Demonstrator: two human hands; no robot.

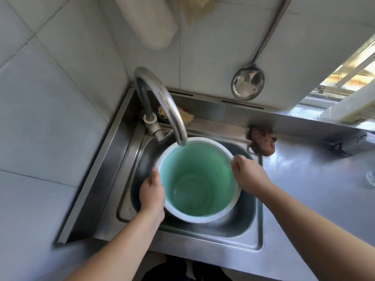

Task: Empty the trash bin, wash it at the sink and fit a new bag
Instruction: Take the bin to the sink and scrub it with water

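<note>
Round green plastic trash bin with white rim [197,179], emptied, in steel sink [251,236] under curved chrome tap [162,98], left hand [152,193] and right hand [248,173] grasping rim; washing underway, bag unfitted.

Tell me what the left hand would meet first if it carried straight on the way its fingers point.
Probably the faucet. The left hand, gripping the bin rim, points up-frame toward the tap's base; depth is unclear, so it may reach the sink wall first.

Sink basin [239,226]: filled mostly by bin [197,180]; narrow gaps at front and right. Faucet spout [162,102] overhangs bin's far rim. Counter [316,189] right: open, rag [261,141] near corner.
</note>
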